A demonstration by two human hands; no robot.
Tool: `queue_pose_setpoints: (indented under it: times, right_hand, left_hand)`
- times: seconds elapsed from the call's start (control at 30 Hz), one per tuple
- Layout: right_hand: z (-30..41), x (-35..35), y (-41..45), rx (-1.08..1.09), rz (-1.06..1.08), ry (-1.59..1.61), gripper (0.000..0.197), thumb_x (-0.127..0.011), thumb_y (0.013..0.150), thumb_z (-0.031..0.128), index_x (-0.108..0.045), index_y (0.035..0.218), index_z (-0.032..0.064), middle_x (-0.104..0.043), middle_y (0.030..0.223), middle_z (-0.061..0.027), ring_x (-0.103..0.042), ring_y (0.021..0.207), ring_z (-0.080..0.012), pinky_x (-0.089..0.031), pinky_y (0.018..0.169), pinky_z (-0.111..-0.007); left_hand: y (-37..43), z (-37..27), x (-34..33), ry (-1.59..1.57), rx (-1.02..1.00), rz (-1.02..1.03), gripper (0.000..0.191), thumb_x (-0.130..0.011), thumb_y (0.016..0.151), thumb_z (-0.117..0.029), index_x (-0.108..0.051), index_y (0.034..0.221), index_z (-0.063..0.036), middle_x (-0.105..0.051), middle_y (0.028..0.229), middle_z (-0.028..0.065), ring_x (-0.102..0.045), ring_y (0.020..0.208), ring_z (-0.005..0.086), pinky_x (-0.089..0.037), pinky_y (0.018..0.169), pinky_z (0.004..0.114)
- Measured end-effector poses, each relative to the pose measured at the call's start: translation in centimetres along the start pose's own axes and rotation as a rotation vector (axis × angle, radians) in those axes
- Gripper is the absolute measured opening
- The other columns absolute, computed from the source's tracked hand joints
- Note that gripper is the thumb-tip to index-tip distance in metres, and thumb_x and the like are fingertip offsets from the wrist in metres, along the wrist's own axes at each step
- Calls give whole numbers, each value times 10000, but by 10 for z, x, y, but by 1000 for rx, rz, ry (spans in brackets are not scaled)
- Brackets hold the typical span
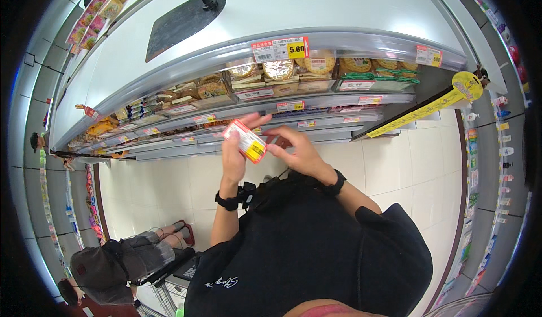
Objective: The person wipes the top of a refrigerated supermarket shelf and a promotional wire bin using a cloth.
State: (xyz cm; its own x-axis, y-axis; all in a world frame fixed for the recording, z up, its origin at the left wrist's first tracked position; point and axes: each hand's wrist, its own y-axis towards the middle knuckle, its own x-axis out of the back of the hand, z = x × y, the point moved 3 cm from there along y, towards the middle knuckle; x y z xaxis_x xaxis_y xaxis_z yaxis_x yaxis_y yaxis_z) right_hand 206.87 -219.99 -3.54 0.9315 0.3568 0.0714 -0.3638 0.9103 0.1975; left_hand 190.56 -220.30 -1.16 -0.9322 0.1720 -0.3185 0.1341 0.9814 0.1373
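A small stack of shelf price tags (245,141), white with red and yellow areas, lies in my left hand (235,156), the thumb across its face. My right hand (296,149) is at the stack's lower right edge, thumb and fingertips by the corner; whether it grips the tags is hard to tell. Both hands are in front of the shelf unit's lower tiers. On the edge of the white top shelf (338,7) sits a large price tag (281,50), with another price tag (428,56) farther right. Packs of round biscuits (317,65) stand on the tier beneath.
A black base plate with a post (186,24) stands on the top shelf. A yellow hanging strip (423,105) juts out at the right end. Behind on the left are another person (123,262) and a wire shopping cart (165,298). Pale tiles (389,160) cover the floor.
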Motion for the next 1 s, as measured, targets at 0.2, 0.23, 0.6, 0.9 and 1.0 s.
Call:
queue_pose_setpoints:
  times: [0.2,0.23,0.6,0.9,1.0]
  right_hand:
    - [-16,-29,26,-115,167,210,287,-775,805,149,-664,1021,-5,-681,849,-38,-634,741,-94,-517,668,-252]
    - [-16,-37,31,-113,171,215,287,-775,805,149,-664,1021,-5,-681,849,-38,-634,741,-94,-517,668,-252]
    - [-13,-139,58,16,-23,222,131,-715,837,101,-648,888,-1,-705,839,-91,-685,736,-156,-549,674,-283]
    - [20,-159,71,196,-299,-340,101,-714,840,96,-679,913,36,-696,854,-49,-631,655,-113,-501,581,-250]
    - [61,-135,76,138,-431,-233,132,-668,897,102,-667,985,4,-689,852,-33,-629,664,-95,-500,593,-226]
  left_hand:
    - [-25,6,5,143,-21,-98,468,-344,1044,-240,-463,1303,130,-560,1296,233,-561,1180,278,-431,1018,369]
    - [-28,5,12,148,-21,-101,468,-344,1044,-240,-463,1303,130,-560,1296,233,-561,1180,278,-431,1018,369]
    - [-66,-1,117,-141,70,-420,349,-466,1019,-223,-457,1279,10,-542,1300,202,-565,1169,279,-481,984,403]
    - [-70,-27,205,-416,45,-248,203,-467,1022,-251,-484,1087,-59,-566,1005,65,-580,952,198,-486,822,333]
    - [-72,-49,252,-338,-31,-98,92,-492,986,-164,-482,1037,-88,-483,852,9,-467,751,110,-372,660,243]
